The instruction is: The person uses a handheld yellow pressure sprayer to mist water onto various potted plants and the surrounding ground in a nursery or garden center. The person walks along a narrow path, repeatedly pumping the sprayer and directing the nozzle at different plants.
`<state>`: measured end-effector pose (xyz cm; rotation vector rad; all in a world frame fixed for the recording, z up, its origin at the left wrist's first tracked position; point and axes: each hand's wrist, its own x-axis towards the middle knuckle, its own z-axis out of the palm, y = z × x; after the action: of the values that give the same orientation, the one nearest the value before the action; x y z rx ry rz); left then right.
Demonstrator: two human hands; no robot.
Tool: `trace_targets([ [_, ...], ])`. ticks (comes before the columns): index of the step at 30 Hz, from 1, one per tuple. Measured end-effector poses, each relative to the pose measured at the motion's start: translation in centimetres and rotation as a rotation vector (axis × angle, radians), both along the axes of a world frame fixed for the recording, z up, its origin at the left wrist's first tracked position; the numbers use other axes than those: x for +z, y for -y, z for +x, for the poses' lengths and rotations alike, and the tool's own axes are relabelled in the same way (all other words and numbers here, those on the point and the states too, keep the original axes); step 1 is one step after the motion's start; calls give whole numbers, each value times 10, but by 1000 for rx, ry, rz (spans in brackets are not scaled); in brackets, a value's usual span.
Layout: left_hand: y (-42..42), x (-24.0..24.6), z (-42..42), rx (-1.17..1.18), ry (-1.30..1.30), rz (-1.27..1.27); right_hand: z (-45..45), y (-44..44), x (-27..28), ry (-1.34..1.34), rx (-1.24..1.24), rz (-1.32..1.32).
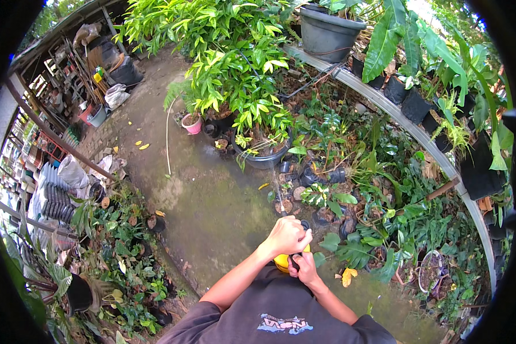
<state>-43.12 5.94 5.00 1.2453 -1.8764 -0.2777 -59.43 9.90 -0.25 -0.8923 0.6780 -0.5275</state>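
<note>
Close to my chest is a yellow hand-held sprayer (281, 261) with black parts, partly hidden by my hands and shirt. My left hand (286, 236) is closed around its upper black part, just behind the nozzle (284, 212). Lower down and to the right, my right hand (304, 267) grips a black handle of the sprayer. A thin jet of liquid runs from the nozzle away from me, towards a large black pot (264, 161) holding a leafy green shrub (241, 81). Small potted plants stand just beyond and right of my hands.
A curved metal rail (395, 109) borders dense plants on the right, with a big grey pot (332, 34) beside it. A pink pot (192, 124) stands on the mossy ground ahead. Plants, stacked trays (56, 198) and sacks (73, 172) lie left, before a cluttered shed.
</note>
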Motion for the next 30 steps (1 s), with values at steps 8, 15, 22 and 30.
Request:
trace_targets([
  [8,6,38,5,-8,9,-175,10,15,15,104,-11,-243],
  [15,16,46,9,52,37,-199,16,33,23,137,9,-244],
  [22,13,-7,12,462,-659,48,22,53,16,49,9,-44],
  [30,61,-33,27,20,-1207,481,28,100,20,97,-15,-137],
])
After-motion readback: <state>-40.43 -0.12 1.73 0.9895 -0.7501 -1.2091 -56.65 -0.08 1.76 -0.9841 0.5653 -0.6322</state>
